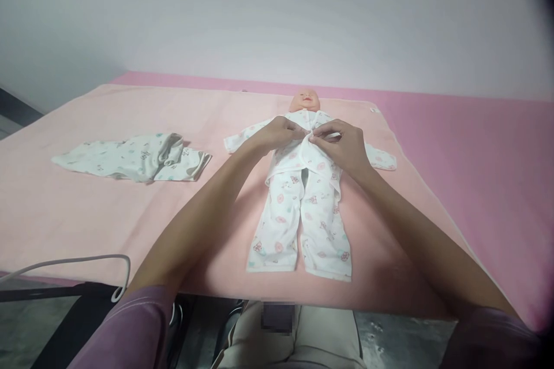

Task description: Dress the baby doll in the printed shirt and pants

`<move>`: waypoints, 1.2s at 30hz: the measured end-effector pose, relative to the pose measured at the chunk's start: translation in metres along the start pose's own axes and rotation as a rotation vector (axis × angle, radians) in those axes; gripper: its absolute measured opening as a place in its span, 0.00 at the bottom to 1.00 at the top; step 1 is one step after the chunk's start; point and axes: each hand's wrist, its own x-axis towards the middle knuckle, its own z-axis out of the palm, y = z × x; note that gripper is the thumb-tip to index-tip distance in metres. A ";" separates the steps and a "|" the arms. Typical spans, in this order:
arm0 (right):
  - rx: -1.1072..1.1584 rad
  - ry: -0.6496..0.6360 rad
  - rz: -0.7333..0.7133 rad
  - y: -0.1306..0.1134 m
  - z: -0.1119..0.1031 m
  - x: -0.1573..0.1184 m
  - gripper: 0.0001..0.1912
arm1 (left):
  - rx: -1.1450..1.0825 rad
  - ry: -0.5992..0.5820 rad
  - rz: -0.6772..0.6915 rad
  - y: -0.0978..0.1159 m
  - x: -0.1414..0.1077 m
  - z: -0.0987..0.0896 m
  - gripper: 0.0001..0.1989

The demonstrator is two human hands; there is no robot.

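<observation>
A baby doll [305, 100] lies on its back, head toward the wall, dressed in a white printed jacket [318, 165] and matching trousers [280, 225]. Over the doll's chest, my left hand [283, 131] pinches the front edge of the jacket. My right hand [341, 137] grips the cloth at the same spot from the other side, its fingertips almost meeting the left ones. Whether a button or snap sits between the fingers is too small to tell. The doll's sleeves stretch out to both sides.
A folded white printed garment [125, 157] lies to the left on the peach cloth [208, 109]. Pink table covering [476, 173] shows at the right and back. A white cable [78, 259] loops over the near left edge. A pale wall [277, 17] stands behind.
</observation>
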 end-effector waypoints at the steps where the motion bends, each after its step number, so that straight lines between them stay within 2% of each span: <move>1: -0.032 -0.009 -0.016 0.000 0.000 0.000 0.05 | 0.030 -0.012 0.038 -0.001 -0.001 0.001 0.13; 4: -0.103 -0.029 -0.063 0.004 0.002 0.001 0.07 | 0.134 -0.064 0.149 -0.003 -0.004 0.004 0.23; 7: -0.132 -0.044 -0.089 0.010 0.003 0.002 0.11 | 0.172 -0.060 0.162 -0.003 -0.007 0.009 0.26; 11: -0.106 -0.061 -0.121 0.018 0.003 0.003 0.15 | 0.164 -0.002 0.189 -0.002 -0.007 0.016 0.25; 14: -0.033 -0.075 -0.156 0.023 0.003 0.001 0.17 | 0.154 -0.028 0.150 -0.005 -0.004 0.014 0.23; 16: -0.007 -0.078 -0.171 0.025 0.002 0.000 0.16 | 0.160 -0.036 0.139 -0.009 -0.002 0.011 0.20; 19: -0.035 -0.090 -0.162 0.027 -0.006 0.001 0.14 | 0.191 0.020 0.192 -0.013 0.001 0.009 0.12; 20: -0.058 -0.111 -0.149 0.027 -0.009 0.004 0.14 | 0.202 0.049 0.205 -0.013 0.001 0.008 0.10; 23: -0.165 -0.206 -0.107 0.029 -0.021 0.023 0.18 | 0.253 0.134 0.198 -0.005 0.007 0.005 0.14; 25: -0.251 -0.279 -0.096 0.029 -0.027 0.040 0.16 | 0.305 0.157 0.193 0.002 0.015 0.003 0.11; 27: -0.303 -0.349 -0.104 0.029 -0.031 0.054 0.12 | 0.319 0.134 0.191 0.007 0.025 0.001 0.09; 31: -0.249 -0.393 -0.043 0.028 -0.035 0.064 0.08 | 0.230 0.053 0.151 0.009 0.038 -0.003 0.14; 34: -0.205 -0.402 0.053 0.029 -0.038 0.061 0.10 | 0.181 0.024 0.112 0.011 0.036 -0.006 0.11; 36: -0.205 -0.418 0.057 0.031 -0.039 0.060 0.11 | 0.180 0.014 0.106 0.014 0.032 -0.008 0.09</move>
